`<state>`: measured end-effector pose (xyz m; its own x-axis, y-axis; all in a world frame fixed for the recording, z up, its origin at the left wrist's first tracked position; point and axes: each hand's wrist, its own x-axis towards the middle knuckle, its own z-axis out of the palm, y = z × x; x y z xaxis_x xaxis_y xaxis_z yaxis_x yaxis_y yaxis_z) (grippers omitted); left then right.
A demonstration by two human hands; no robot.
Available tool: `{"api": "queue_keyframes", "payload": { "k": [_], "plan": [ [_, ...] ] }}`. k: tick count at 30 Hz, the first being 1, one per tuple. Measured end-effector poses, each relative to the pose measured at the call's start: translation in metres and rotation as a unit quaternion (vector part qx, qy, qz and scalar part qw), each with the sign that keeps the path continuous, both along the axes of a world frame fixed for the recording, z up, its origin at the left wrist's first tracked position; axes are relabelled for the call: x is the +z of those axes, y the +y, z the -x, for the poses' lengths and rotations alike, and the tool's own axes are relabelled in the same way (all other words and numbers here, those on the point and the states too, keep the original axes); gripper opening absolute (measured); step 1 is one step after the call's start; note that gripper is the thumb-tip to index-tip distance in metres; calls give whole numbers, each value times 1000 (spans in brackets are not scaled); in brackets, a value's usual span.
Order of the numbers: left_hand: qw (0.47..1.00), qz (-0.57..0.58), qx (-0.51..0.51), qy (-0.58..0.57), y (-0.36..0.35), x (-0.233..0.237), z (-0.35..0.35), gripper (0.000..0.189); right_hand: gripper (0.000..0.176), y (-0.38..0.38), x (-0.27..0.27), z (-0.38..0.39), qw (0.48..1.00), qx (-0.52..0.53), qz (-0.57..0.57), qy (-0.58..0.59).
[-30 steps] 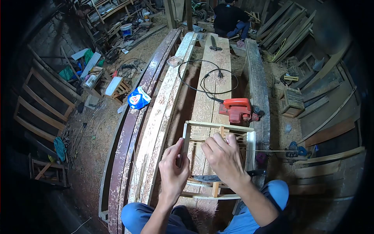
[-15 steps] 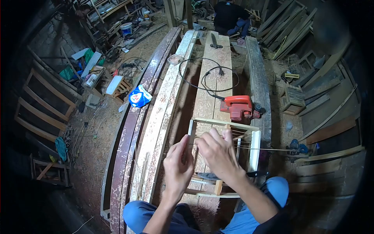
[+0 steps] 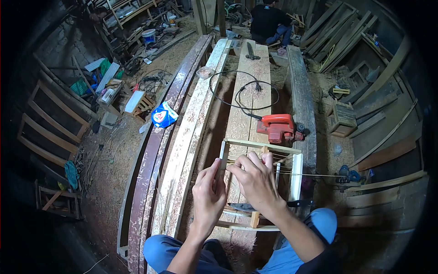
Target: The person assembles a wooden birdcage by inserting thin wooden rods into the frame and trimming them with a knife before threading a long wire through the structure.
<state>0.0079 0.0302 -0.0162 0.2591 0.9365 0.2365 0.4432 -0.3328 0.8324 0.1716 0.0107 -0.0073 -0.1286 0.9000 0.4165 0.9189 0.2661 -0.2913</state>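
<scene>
A small wooden frame (image 3: 296,176) with thin strips across it rests on the boards between my knees. My left hand (image 3: 207,192) is closed around the frame's left side piece, thumb on the inner side. My right hand (image 3: 255,180) is inside the frame near that piece, its fingers pinched on a thin wooden strip (image 3: 315,175) that runs out to the right past the white side. The strip's left end is hidden by my fingers. Beneath my right wrist lies a knife, its dark blade (image 3: 242,207) to the left and its black handle (image 3: 301,203) to the right.
Beyond the frame sits a red electric planer (image 3: 278,128) with a coiled black cord (image 3: 242,107). A blue-and-white packet (image 3: 163,115) lies on the dark beam (image 3: 148,171) at left. Shavings cover the long boards. Another person (image 3: 269,23) sits at the back.
Both hands keep their grip on the frame and strip. My right hand has shifted very slightly, and the whole view has tilted a little.
</scene>
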Motion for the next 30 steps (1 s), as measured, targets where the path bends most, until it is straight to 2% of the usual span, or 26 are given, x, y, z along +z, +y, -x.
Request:
{"api": "queue_keyframes", "payload": {
  "k": [4,11,14,16,17,21,24,28,30],
  "plan": [
    [999,42,17,-2,-1,-1,4,54,14,1,-5,-1,1000,-9,-8,12],
    [1000,-2,-4,21,3,2,6,49,14,0,-7,-2,1000,-19,-5,22],
    [999,-6,-12,31,8,1,5,40,14,2,-8,-5,999,-15,-16,35],
    [993,-106,-21,51,13,0,0,28,15,1,-8,-6,998,-12,-17,54],
    [997,-60,-2,50,13,4,-3,20,17,1,-8,-5,998,-19,-16,56],
    [991,-94,-6,96,18,7,-9,17,12,1,-7,-4,997,-42,-24,56],
    [999,-37,-9,27,17,-2,-10,17,12,1,-8,-7,996,-48,-25,66],
    [998,-1,16,59,14,-3,-9,15,19,1,-12,-7,997,-33,2,69],
    [997,45,19,56,14,-4,-9,23,19,1,-11,-6,997,-34,11,65]
  ]
}}
